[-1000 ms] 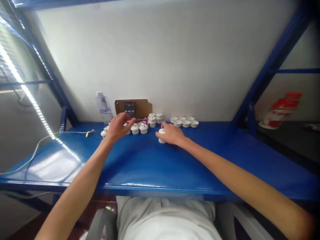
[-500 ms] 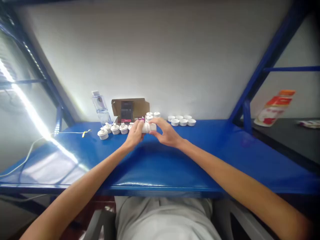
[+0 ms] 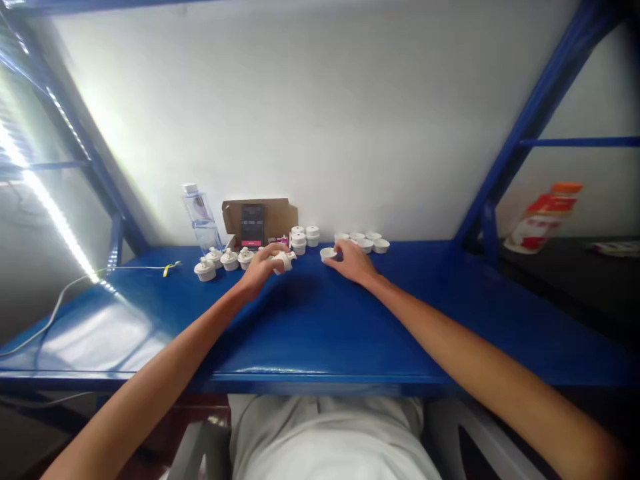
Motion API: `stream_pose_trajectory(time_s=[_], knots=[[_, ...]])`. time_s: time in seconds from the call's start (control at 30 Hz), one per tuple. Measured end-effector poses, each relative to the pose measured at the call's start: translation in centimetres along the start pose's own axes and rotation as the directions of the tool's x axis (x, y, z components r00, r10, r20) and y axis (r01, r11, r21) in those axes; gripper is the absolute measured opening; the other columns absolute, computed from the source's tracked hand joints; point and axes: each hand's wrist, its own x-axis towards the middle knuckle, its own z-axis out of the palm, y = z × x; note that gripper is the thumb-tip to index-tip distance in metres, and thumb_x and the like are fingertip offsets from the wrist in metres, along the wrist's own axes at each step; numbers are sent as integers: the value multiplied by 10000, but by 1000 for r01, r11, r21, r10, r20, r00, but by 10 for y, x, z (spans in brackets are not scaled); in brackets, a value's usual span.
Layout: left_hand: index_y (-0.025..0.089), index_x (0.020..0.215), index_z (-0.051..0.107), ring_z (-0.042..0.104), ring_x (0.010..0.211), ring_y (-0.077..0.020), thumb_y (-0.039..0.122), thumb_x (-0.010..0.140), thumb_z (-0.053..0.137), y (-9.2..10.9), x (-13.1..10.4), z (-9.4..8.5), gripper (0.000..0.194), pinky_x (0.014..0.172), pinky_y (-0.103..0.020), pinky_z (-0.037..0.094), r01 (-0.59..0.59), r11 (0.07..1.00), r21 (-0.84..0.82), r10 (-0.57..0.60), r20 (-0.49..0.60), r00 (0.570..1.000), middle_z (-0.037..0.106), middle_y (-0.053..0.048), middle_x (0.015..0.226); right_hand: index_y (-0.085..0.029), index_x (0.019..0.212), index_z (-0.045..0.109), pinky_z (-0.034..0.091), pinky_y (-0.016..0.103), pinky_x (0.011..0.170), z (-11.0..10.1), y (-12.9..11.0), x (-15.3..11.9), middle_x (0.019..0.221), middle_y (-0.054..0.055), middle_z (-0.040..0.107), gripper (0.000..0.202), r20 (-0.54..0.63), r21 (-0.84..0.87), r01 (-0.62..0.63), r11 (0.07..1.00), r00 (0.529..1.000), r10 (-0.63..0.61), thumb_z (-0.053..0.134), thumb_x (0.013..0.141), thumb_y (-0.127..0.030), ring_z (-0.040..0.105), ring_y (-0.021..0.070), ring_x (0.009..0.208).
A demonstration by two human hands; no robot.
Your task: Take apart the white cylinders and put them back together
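My left hand (image 3: 261, 268) is closed around a white plastic piece with a knobbly, uneven end (image 3: 285, 261), held just above the blue table. To the right, my right hand (image 3: 354, 263) grips a small white round cup (image 3: 327, 253) between thumb and fingers, its open side up. Just behind that hand sit several more white cups (image 3: 381, 246), partly covered by it. Left of my left hand stand several white cups with knobbed tops (image 3: 205, 269). Stacked white round pieces (image 3: 299, 242) stand between my hands, farther back.
A clear bottle (image 3: 202, 219) and an open cardboard box (image 3: 281, 215) with a phone (image 3: 253, 225) leaning in it stand at the back. A white cable (image 3: 65, 291) runs across the table's left side. Blue frame posts (image 3: 489, 213) flank the table. An orange-capped bottle (image 3: 543, 219) stands right.
My hands were together on one white cylindrical assembly; now they are apart. My right hand has moved right with the cup, and the left keeps the knobbly piece.
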Motion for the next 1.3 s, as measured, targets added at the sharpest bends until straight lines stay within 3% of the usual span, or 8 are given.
stream_pose_trajectory(time_s=[0.23,0.43,0.63,0.87,1.0,1.13,1.2,1.3], knots=[[184,914,673,591,777,-165,136,569,611,0,-2,2,354,665,-269,462,-8,998,65,8,-1,1000,659,-15,879,-224,1067,604,424,312,720,-11,-17,-7,1160,89,679,308,-6,-157,-13,988,1000,12,642,849,-439,629,260,982],[193,933,635,585,755,-152,149,588,636,4,-4,3,348,662,-258,452,-16,999,30,17,-43,999,646,8,825,-226,833,670,416,301,685,-15,-38,-12,880,60,728,216,163,-192,-29,981,985,61,571,879,-412,664,238,847],[195,941,629,616,777,-157,178,610,682,-1,-3,2,336,695,-265,479,-10,998,64,13,-40,999,657,-1,859,-199,1121,712,486,358,748,-13,-39,-14,1126,152,735,365,170,-214,-20,977,984,57,597,876,-444,684,320,998],[195,953,622,663,776,-188,218,618,744,4,-5,2,357,695,-294,513,1,985,175,-3,10,1000,663,-13,860,-210,1026,739,497,351,754,-9,-35,-15,1121,129,735,287,204,-176,-31,984,977,67,606,876,-415,685,300,985],[209,919,619,637,703,-198,292,616,794,9,-4,-10,360,642,-282,454,-57,895,443,66,-5,998,657,-3,784,-206,1032,718,494,353,767,-6,-32,-17,1155,119,716,294,207,-155,-25,988,977,57,593,883,-425,670,293,1011],[225,786,600,569,658,-209,332,579,820,7,-1,-28,321,617,-281,353,-125,693,710,142,36,989,594,-3,690,-209,1117,679,499,356,801,-2,-29,-15,1243,108,671,309,199,-121,21,992,980,4,581,889,-393,647,289,1068],[234,751,590,553,671,-226,337,554,828,4,0,-37,325,621,-285,325,-128,637,760,142,48,989,570,-11,673,-198,1211,633,504,360,836,1,-28,-9,1328,120,620,372,175,-101,55,993,984,-37,585,885,-369,636,283,1089],[241,765,599,548,674,-239,335,487,856,3,-2,-49,391,637,-287,323,-76,641,764,76,35,996,567,-16,676,-176,1312,564,488,403,936,7,-30,10,1415,152,549,461,140,-120,107,987,986,-90,578,874,-319,598,307,1166]])
